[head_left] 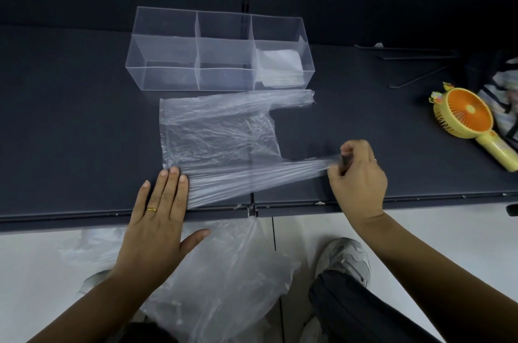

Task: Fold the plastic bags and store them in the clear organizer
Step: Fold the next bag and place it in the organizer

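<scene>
The dark shelf (70,118) carries everything. A clear plastic bag (215,135) lies flat near the middle of its front edge, bottom to the left, handles to the right. Just behind it, the clear organizer (168,73) has three compartments, with folded bags (280,65) in the right one. More loose bags (224,272) hang below the front edge. The left hand (157,219) presses the bag's near left corner, fingers straight and together. The right hand (358,171) pinches the near handle with curled fingers, stretched taut. A yellow handheld fan (471,113) lies by the right edge.
</scene>
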`<state>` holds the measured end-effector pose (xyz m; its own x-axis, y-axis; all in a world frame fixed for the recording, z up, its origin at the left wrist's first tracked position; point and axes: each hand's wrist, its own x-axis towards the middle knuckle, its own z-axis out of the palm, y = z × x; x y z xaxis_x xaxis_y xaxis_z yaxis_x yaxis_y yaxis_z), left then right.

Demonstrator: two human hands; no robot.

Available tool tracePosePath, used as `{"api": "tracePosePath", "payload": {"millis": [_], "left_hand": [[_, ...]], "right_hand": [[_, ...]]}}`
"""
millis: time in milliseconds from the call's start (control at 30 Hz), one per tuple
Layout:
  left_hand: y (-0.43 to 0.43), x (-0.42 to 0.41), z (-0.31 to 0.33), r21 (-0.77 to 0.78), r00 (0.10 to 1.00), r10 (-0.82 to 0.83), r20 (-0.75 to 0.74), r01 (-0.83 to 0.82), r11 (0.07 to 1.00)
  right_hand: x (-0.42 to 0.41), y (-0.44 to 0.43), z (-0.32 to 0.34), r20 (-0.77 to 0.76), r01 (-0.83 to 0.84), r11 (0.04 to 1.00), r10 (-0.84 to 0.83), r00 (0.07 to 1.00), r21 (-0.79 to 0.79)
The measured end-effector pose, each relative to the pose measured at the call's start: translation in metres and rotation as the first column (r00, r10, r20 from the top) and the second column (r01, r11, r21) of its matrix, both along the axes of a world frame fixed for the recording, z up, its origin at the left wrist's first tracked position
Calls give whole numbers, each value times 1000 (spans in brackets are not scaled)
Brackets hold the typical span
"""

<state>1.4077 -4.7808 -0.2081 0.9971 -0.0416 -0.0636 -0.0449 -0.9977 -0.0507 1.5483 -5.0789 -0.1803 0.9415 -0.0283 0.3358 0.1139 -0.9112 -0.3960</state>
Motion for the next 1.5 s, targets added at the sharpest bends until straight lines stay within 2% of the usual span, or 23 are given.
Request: {"api": "tracePosePath", "payload": {"millis": [100,233,300,367,400,433,467,500,533,567,667,733,800,867,1000,1067,1133,1200,1267,1333,1400,1500], "left_hand": [[-1,0,2,-4,1000,4,-13,-4,1000],[-1,0,3,-8,1000,5,-16,-5,1000],[-1,0,3,-9,1000,4,-15,-4,1000],[-1,0,2,-14,1000,6,-14,-6,1000],[-1,0,2,-16,1000,6,-13,-7,1000],[-1,0,2,-16,1000,7,-13,-8,1000],[-1,0,2,-17,1000,8,-14,-8,1000],[-1,0,2,-17,1000,8,-14,-8,1000],[-1,0,2,-16,1000,7,-14,-7,1000],[0,0,2,-15,1000,6,-15,-7,1000],[0,-1,2,-16,1000,5,-18,-5,1000],[0,-1,1,-17,1000,5,-19,-5,1000],[0,0,-1,-17,1000,5,-15,-5,1000],[1,0,-1,-14,1000,4,-11,-4,1000],[0,0,1,-4,1000,8,-3,-8,1000],[-1,-1,1,4,1000,16,7,-16,1000],[0,-2,0,7,1000,29,10,-29,1000],[0,-3,1,3,999,46,0,-46,999],[1,-6,3,-1,998,67,-19,-67,998],[2,-10,5,-6,995,93,-39,-93,996],[3,-16,8,-10,993,109,-52,-110,994],[6,-21,16,-69,983,174,-56,-178,982]], "right_hand": [[0,2,-3,-38,-39,999,39,999,-23],[0,2,-3,-5,-54,997,53,999,-54],[-2,-3,-1,-44,-38,999,39,998,22],[-7,-9,5,-147,-4,980,33,989,198],[-8,-11,10,-221,36,934,46,974,354],[-9,-12,16,-304,105,831,79,949,546],[-8,-11,21,-385,201,677,132,913,708],[-6,-11,26,-449,298,522,189,873,799],[-3,-10,30,-497,380,407,235,836,831],[0,-10,35,-537,446,333,267,800,830],[12,-17,45,-603,585,176,382,700,791],[18,-22,51,-605,631,117,459,650,767],[21,-23,53,-617,622,158,448,647,767],[24,-21,48,-635,604,210,362,682,769],[26,-20,44,-630,597,202,233,741,777],[23,-24,40,-606,565,233,180,775,791],[18,-26,35,-564,506,328,108,819,798],[11,-27,28,-503,424,499,27,864,756],[3,-29,22,-450,352,688,-42,892,635],[-3,-29,16,-420,287,832,-72,904,475],[-5,-29,13,-408,222,915,-71,910,337],[-2,-28,18,-373,149,983,-101,922,103]]}}
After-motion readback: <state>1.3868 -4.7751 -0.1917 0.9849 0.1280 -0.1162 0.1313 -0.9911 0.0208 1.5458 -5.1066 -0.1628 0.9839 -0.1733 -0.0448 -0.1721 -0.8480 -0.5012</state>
